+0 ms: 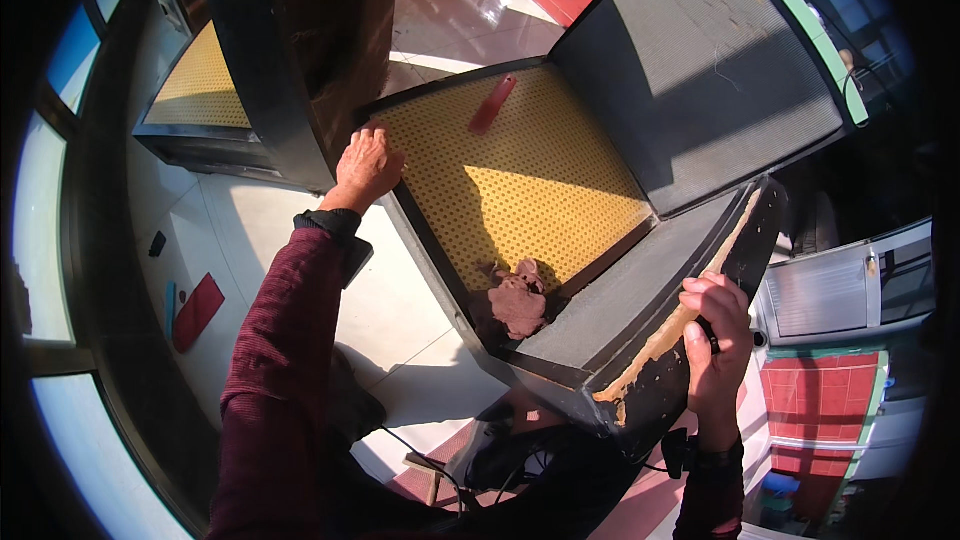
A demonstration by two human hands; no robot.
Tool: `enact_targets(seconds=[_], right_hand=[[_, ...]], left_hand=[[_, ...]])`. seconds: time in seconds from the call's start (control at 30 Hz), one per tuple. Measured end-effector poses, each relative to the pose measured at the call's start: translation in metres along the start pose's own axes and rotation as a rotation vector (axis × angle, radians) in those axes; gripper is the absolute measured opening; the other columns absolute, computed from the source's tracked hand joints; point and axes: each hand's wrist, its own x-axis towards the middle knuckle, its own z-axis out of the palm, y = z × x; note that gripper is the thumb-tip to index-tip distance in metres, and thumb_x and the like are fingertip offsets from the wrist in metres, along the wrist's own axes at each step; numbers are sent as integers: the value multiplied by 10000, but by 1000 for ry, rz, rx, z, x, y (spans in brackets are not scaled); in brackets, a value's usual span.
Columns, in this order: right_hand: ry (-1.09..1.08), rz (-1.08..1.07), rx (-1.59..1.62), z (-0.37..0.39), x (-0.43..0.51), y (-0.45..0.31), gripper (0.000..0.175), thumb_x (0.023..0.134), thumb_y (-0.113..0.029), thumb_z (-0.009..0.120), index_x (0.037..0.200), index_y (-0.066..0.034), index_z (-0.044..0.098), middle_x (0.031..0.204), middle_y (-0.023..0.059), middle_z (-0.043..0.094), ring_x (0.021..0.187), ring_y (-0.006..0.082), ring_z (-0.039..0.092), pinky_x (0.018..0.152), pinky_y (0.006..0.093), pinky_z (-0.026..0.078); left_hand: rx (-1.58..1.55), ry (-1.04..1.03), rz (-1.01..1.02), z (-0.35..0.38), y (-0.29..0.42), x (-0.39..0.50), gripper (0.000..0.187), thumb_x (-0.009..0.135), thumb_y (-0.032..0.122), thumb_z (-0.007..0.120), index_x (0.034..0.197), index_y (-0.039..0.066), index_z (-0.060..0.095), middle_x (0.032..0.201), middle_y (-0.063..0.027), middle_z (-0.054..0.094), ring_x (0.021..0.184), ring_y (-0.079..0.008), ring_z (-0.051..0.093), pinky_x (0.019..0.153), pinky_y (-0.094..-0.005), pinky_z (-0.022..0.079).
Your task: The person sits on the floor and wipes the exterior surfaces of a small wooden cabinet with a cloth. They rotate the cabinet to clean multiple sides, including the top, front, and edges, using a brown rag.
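Observation:
A black-framed armchair stands before me, with a yellow dotted seat panel (525,157) and a grey ribbed backrest (720,75). My left hand (367,169) grips the seat's frame at its far-left corner, fingers curled over the edge. At the right, my right hand (716,337) has its bent fingers on the edge of the armrest (649,360), where a rough tan strip (667,334) runs through the chipped black finish. In the seat's near corner lies a pinkish-brown lump of putty-like material (517,304). A translucent red flat tool (493,105) rests on the seat panel.
Another dark chair (202,97) with a yellow dotted panel stands at the left. A red flat piece (199,313), a blue strip (169,307) and a small black object (157,244) lie on the tiled floor. A small wooden stool-like piece (427,472) is near my legs.

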Motion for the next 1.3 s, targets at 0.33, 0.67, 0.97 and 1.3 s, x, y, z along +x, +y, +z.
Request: enact_targets(seconds=[0.33, 0.67, 0.97, 1.3], right_hand=[[-25, 73, 9, -2, 1, 1, 342, 966, -308, 644, 1069, 2, 745, 1187, 161, 742, 1247, 386, 614, 1086, 494, 473], [27, 45, 43, -4, -5, 7, 423, 1060, -370, 589, 1088, 19, 754, 1168, 189, 759, 1243, 403, 636, 1073, 502, 486], [63, 50, 161, -12, -15, 26, 474, 1059, -419, 593, 1052, 26, 755, 1135, 199, 764, 1208, 396, 661, 1050, 483, 508], [-23, -36, 202, -37, -28, 61, 378, 977, -369, 662, 1046, -10, 760, 1171, 124, 772, 1180, 354, 684, 1060, 476, 518]], left_hand=[[180, 107, 51, 44, -59, 76, 733, 997, 420, 620, 1537, -43, 443, 1519, -267, 498, 1419, -445, 481, 1194, -524, 418], [74, 63, -6, 30, -54, 68, 803, 1001, 509, 640, 1572, -12, 422, 1526, -244, 522, 1437, -419, 493, 1182, -508, 437], [161, 11, -94, 14, -45, 28, 763, 998, 538, 639, 1546, 34, 475, 1482, -215, 590, 1380, -398, 555, 1136, -508, 457], [276, 33, -198, 7, -27, -51, 733, 979, 508, 705, 1492, 22, 508, 1398, -173, 611, 1323, -362, 558, 1107, -481, 435]])
